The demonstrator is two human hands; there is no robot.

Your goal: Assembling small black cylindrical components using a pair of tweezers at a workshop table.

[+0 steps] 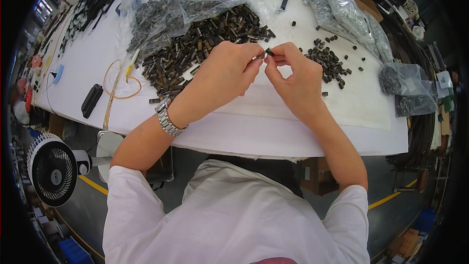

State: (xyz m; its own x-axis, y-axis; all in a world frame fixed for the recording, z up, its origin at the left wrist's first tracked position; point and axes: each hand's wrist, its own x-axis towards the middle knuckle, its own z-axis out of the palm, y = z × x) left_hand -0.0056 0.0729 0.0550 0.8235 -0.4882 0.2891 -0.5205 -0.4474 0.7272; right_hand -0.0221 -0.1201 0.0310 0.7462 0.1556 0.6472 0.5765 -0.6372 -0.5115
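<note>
White shirt [234, 215] fills the lower frame, nearest the lens; both forearms extend from it over the counter [293, 117]. The left hand [224, 76] and right hand [293, 80] are brought together above the counter's middle, fingertips pinched on one small dark part [267, 53] held between them, raised off the surface. A metal wristwatch [167, 120] sits on the left wrist. Behind the left hand lies a large heap of dark rectangular pieces [205, 44]; beside the right hand, a smaller scatter of short dark cylinders [330, 63]. Clear plastic bags [166, 5] of similar parts lie further back. A black flat case [91, 100] lies at the counter's left edge. A white fan [51, 168] stands on the floor, lower left.
</note>
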